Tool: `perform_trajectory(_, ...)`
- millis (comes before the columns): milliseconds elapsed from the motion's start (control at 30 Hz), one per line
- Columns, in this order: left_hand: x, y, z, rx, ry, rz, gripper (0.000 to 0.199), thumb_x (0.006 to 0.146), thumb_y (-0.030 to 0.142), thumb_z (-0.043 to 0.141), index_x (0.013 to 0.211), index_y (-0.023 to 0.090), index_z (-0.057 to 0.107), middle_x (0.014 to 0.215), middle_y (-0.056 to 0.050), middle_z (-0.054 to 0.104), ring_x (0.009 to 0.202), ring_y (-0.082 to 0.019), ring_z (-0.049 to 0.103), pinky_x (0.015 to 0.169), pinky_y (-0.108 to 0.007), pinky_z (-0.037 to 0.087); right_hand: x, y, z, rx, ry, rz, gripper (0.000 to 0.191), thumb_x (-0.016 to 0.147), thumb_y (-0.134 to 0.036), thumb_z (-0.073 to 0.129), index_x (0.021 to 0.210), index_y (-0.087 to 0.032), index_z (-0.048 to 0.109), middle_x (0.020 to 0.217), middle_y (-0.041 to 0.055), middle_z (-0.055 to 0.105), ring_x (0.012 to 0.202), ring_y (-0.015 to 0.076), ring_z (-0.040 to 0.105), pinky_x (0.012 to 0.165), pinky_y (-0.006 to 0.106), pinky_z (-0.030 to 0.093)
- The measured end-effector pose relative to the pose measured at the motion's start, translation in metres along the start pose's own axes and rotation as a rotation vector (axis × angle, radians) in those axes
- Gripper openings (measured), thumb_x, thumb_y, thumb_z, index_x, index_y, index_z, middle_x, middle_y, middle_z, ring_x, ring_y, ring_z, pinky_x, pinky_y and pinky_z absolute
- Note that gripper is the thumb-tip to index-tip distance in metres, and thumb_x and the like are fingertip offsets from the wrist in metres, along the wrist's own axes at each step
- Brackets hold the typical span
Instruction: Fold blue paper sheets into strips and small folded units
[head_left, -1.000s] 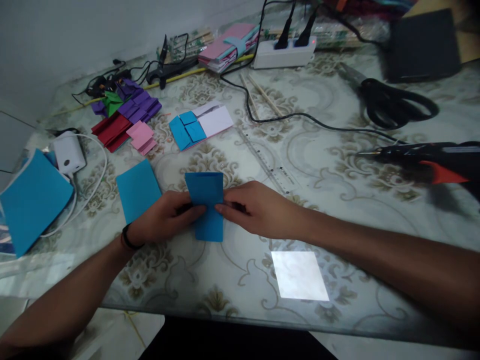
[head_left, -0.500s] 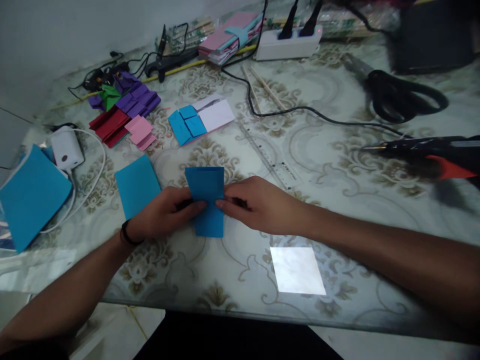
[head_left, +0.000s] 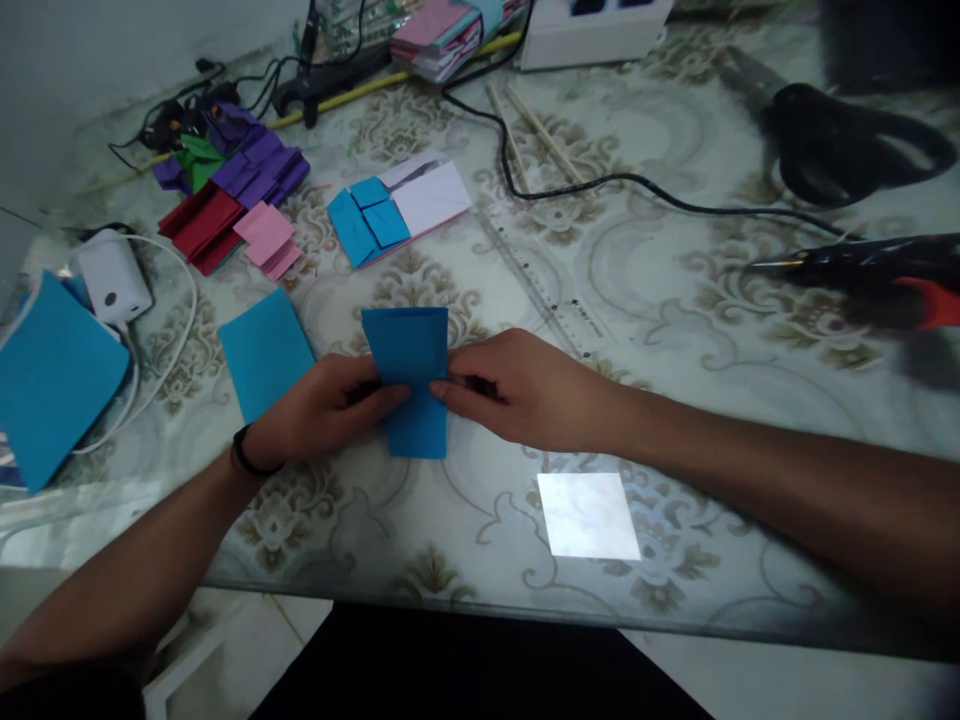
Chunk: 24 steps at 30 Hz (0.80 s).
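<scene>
A folded strip of blue paper (head_left: 416, 345) is held upright between both hands above the patterned table. My left hand (head_left: 326, 405) grips its left edge, thumb on the front face and the other fingers hidden behind. From the right side, my right hand (head_left: 514, 390) pinches the same paper, its thumb also on the front. A flat blue sheet (head_left: 266, 350) lies just beyond my left wrist. Farther back rests a white card (head_left: 435, 200) with folded blue paper (head_left: 369, 222) on its left part.
Folded purple (head_left: 262, 170), red (head_left: 201, 228) and pink paper (head_left: 268, 240) lie back left. A clear ruler (head_left: 536, 285), two sticks and a black cable are behind my right hand. Scissors (head_left: 847, 145) and a black pointed tool (head_left: 862, 270) lie right. Another blue sheet (head_left: 56, 375) is far left.
The view has tilted slightly, so the table's things appear shifted, mostly upward. Both hands keep the same hold on the blue paper.
</scene>
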<state>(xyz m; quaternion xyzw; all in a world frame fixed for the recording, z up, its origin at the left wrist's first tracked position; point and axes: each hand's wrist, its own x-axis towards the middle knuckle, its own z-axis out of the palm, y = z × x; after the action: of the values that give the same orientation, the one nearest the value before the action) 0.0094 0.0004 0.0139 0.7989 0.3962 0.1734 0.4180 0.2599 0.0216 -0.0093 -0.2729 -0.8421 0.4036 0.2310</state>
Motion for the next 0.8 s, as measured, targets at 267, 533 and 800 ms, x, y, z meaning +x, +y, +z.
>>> perform_trajectory(267,0.001,0.0024,-0.0002,-0.035,-0.012,-0.029,0.032,0.104,0.035,0.059,0.08,0.015,0.066,0.07,0.001,0.065,0.059,-0.009,0.052,0.055,-0.02,0.042,0.0004,-0.0005,-0.0005,-0.013,-0.003,0.013,0.037,0.101,-0.033,0.051,0.068,-0.018,0.045,0.057,-0.0043,0.045,0.054,0.0078,0.042,0.058,0.025,0.026)
perform_trajectory(533,0.0011,0.0025,-0.0002,-0.025,-0.012,-0.04,0.025,0.104,0.035,0.059,0.093,0.016,0.073,0.07,0.002,0.066,0.058,-0.01,0.052,0.053,-0.02,0.043,-0.0006,-0.0026,-0.0012,-0.025,0.002,0.019,0.037,0.1,-0.032,0.051,0.067,-0.018,0.044,0.057,-0.005,0.043,0.054,0.0073,0.039,0.058,0.025,0.025)
perform_trajectory(800,-0.001,-0.0031,0.0014,-0.012,0.0,-0.042,0.022,0.104,0.035,0.06,0.105,0.021,0.077,0.083,-0.001,0.075,0.07,-0.015,0.065,0.063,-0.024,0.053,-0.0015,-0.0024,-0.0023,-0.056,-0.001,0.028,0.037,0.1,-0.034,0.051,0.067,-0.018,0.045,0.057,-0.0047,0.043,0.055,0.0076,0.039,0.059,0.026,0.025)
